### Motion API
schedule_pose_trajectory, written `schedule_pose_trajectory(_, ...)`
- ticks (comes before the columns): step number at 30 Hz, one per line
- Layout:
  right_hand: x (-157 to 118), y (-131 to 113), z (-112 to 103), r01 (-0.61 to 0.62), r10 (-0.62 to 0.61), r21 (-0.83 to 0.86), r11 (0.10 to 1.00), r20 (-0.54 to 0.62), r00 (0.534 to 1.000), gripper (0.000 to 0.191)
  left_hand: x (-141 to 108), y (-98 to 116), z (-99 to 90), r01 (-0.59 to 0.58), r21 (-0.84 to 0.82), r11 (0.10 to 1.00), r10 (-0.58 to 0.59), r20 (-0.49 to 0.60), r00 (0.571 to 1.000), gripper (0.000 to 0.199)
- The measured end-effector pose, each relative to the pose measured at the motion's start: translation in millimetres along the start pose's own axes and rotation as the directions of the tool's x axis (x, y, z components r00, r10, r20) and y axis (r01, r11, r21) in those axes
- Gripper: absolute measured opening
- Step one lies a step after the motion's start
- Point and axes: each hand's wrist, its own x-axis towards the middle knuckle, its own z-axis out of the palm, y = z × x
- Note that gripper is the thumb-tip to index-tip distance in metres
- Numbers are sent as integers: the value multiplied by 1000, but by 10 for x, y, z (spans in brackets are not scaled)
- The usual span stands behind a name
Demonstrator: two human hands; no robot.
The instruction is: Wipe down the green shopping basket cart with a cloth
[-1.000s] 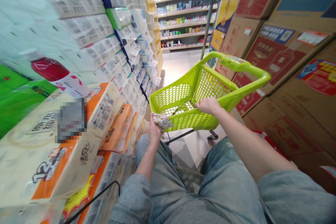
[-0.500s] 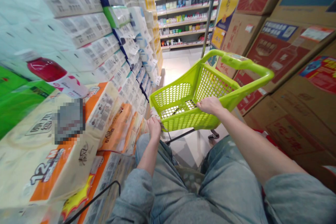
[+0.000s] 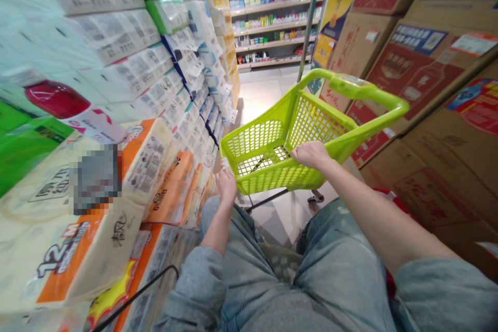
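Note:
A lime-green shopping cart (image 3: 264,182) with a lattice basket stands in front of my knees, its handle toward the right. My right hand (image 3: 311,154) is closed over the near rim of the basket, around the middle of that side. At the basket's left corner, my left hand (image 3: 226,182) is closed on the edge. Something pale shows by its fingertips, too small to make out. Inside the basket only the lattice floor shows.
Stacked tissue packs (image 3: 128,80) line the left side. On a nearer pack lie a bottle (image 3: 58,101) with dark-red contents and a pixelated object (image 3: 97,179). Cardboard boxes (image 3: 431,166) rise on the right. Stocked shelves (image 3: 272,26) stand beyond the tiled aisle (image 3: 259,96).
The view has shifted slightly, so the bottle and tissue packs sit a little farther left. Both hands keep their places on the cart, the left one barely moved.

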Motion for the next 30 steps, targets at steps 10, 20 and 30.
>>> schedule_pose_trajectory(10, -94, -34, 2, -11, 10, -16, 1000, -21, 1000, 49, -780, -56, 9, 14, -151, 988, -39, -165, 985, 34)
schedule_pose_trajectory(20, -92, -31, -2, -15, 14, -9, 1000, -52, 999, 50, -905, 20, 36, 218, -520, 826, -304, -85, 949, 27)
schedule_pose_trajectory(30, -31, -25, -6, -13, 12, -9, 1000, -19, 1000, 51, -871, -151, 489, 355, -541, 763, -363, 97, 927, 12)
